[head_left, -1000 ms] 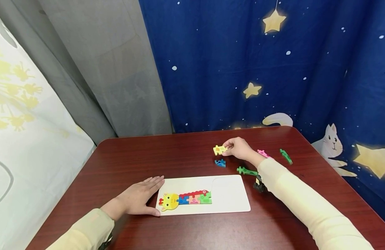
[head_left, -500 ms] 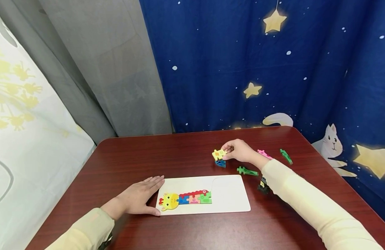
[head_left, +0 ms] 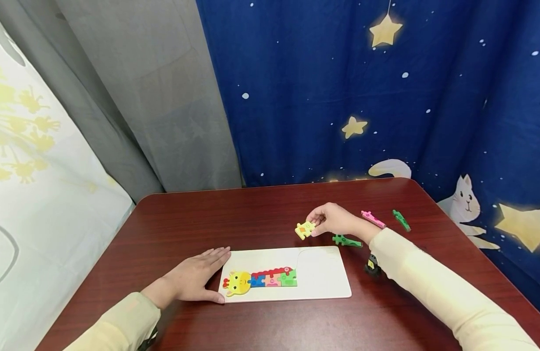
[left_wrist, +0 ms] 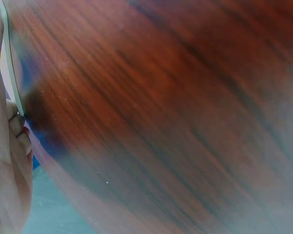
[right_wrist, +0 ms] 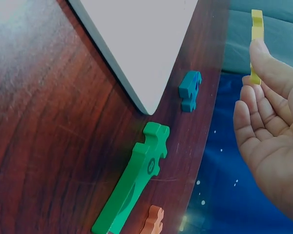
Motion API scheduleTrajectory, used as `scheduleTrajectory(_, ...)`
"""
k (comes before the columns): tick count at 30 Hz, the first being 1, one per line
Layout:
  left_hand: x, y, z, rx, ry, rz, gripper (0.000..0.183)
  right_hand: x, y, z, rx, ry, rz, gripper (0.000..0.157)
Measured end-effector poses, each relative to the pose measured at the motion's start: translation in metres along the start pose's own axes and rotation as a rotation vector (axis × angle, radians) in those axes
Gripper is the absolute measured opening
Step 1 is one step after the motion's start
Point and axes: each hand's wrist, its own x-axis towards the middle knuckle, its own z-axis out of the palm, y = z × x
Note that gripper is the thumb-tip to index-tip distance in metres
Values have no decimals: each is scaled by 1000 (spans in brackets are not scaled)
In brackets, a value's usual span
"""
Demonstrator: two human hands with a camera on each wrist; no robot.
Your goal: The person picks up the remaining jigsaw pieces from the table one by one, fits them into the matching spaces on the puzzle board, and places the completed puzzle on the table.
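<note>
My right hand (head_left: 333, 219) pinches a yellow puzzle piece (head_left: 304, 230) between thumb and fingers, held above the table just beyond the board's far edge. The right wrist view shows the same yellow piece (right_wrist: 257, 31) edge-on at the thumb tip. My left hand (head_left: 194, 277) rests with extended fingers on the left end of the white puzzle board (head_left: 324, 278). On that board lies a partly assembled giraffe puzzle: a yellow head (head_left: 238, 282), a red mane (head_left: 270, 272), and blue, pink and green neck pieces. A blue piece (right_wrist: 189, 91) shows in the right wrist view, hidden in the head view.
Beyond the board's right corner lies a green piece marked 8 (right_wrist: 145, 170). Farther right are a pink piece (head_left: 373, 219) and another green piece (head_left: 401, 220). The brown table (head_left: 200, 219) ends at a rounded far edge before grey and blue curtains (head_left: 296, 97).
The right hand has brought the yellow piece down and slightly left, nearer the board, and it now covers the blue piece in the head view. The left hand and board have stayed put.
</note>
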Motion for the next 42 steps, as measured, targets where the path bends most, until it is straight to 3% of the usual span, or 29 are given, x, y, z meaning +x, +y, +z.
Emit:
scheduleTrajectory(6, 0, 1, 0, -15, -32, -24, 110, -1, 0, 5, -20, -54, -42, 26)
scheduleTrajectory(22, 1, 0, -2, -9, -20, -3, 109, -8, -4, 10, 20, -203, -119, 25)
scheduleTrajectory(42, 1, 1, -1, -11, -35, -24, 110, -14, -6, 22, -1, -278, -194, 28)
